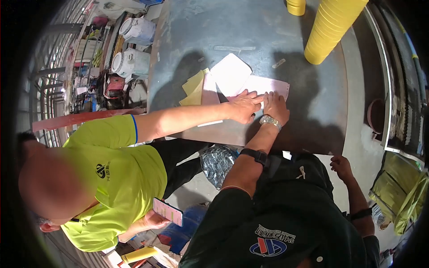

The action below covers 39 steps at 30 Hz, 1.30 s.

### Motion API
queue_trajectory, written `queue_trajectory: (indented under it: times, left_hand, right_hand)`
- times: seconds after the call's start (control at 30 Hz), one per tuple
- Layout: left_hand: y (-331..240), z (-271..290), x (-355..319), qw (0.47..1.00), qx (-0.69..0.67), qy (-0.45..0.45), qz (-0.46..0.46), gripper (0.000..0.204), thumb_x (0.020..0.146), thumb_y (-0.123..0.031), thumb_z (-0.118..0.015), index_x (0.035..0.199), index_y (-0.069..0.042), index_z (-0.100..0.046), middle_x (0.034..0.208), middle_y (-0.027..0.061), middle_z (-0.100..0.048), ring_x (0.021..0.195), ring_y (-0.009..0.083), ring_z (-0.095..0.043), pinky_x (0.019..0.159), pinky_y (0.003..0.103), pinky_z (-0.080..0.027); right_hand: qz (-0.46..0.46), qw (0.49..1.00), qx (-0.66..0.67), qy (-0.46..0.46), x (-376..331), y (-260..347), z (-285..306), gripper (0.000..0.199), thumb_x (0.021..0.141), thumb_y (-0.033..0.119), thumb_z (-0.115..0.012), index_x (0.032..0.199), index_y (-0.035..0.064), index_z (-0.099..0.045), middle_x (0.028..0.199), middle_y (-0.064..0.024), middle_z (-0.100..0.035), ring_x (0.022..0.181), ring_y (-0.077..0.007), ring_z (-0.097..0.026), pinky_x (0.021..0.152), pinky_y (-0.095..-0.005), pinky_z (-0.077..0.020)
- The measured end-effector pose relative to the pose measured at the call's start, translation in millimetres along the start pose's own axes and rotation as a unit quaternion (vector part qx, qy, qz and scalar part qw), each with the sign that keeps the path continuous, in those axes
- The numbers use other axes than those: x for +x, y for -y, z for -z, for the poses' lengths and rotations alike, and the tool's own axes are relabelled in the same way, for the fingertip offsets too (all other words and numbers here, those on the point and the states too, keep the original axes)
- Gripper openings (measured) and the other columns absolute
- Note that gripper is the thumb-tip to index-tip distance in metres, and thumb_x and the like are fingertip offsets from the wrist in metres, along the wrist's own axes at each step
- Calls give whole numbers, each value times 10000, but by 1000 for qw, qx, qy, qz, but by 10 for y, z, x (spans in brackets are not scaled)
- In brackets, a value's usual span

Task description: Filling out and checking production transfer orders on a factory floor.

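My left hand [276, 108], with a metal watch on its wrist, lies on a pink sheet of paper [270, 83] on the table, its fingers stretched out. Right beside it, a co-worker's hand [243, 107] reaches in from the left, a finger pointing at the same sheet. A white sheet [231, 71] lies just beyond, brightly lit. Yellow slips [193, 91] and another pale pink sheet [209, 91] are spread to the left. By the table's near right corner my right hand [342, 167] hangs holding nothing, its fingers loosely bent and apart.
The co-worker in a yellow-green shirt [120, 169] stands at left, holding a phone [168, 211]. A tall stack of yellow cups or tubs [328, 33] stands on the dark table [178, 27]. White buckets [134, 61] are at far left; a shiny bag [219, 165] sits below the edge.
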<state>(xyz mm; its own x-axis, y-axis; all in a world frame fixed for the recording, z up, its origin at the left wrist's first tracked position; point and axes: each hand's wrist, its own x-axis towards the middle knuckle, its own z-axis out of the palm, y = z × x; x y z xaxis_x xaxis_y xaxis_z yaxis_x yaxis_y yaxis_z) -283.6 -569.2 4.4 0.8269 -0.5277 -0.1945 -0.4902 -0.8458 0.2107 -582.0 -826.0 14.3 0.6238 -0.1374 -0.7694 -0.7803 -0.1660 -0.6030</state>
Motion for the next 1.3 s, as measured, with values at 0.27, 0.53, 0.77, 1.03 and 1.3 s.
queue_trajectory:
  times: [0.27, 0.53, 0.77, 1.03, 1.3]
  left_hand:
    - [30, -186, 166, 999, -16, -27, 10, 471, 733, -283, -730, 1082, 13, -619, 1293, 196, -488, 1180, 352, -471, 999, 459, -367]
    - [151, -249, 431, 985, -121, -87, 89, 306, 752, -131, -693, 1037, -32, -642, 1287, 209, -475, 1052, 393, -531, 860, 445, -481]
    - [187, -295, 318, 975, -143, -158, 60, 345, 765, -103, -671, 1100, -27, -651, 1333, 253, -482, 1084, 393, -539, 903, 435, -481]
    - [118, -159, 167, 992, -48, -111, 22, 510, 731, -154, -711, 1223, -68, -605, 1375, 241, -445, 1236, 384, -441, 1008, 492, -377]
    - [136, 24, 133, 994, -44, -50, 87, 642, 711, -273, -799, 1288, -101, -577, 1422, 223, -398, 1287, 379, -386, 1030, 503, -352]
  right_hand:
    - [14, 999, 29, -12, 88, -33, 52, 203, 816, 79, -599, 971, -53, -595, 774, -112, -646, 635, -172, -625, 601, -305, -511]
    - [-42, 998, 26, -30, 105, -178, 165, 209, 801, 85, -605, 967, -40, -607, 771, -114, -644, 641, -177, -624, 595, -314, -503]
    - [-59, 996, 50, -42, -132, -404, 272, 210, 799, 97, -601, 958, -42, -602, 751, -103, -631, 617, -160, -604, 582, -299, -495]
    - [-47, 996, 58, -40, -168, -446, 239, 218, 801, 109, -603, 963, -38, -601, 747, -96, -630, 620, -157, -603, 581, -295, -492]
    - [-69, 995, 53, -40, -202, -422, 122, 205, 808, 84, -592, 971, -41, -601, 757, -93, -632, 624, -155, -604, 585, -295, -502]
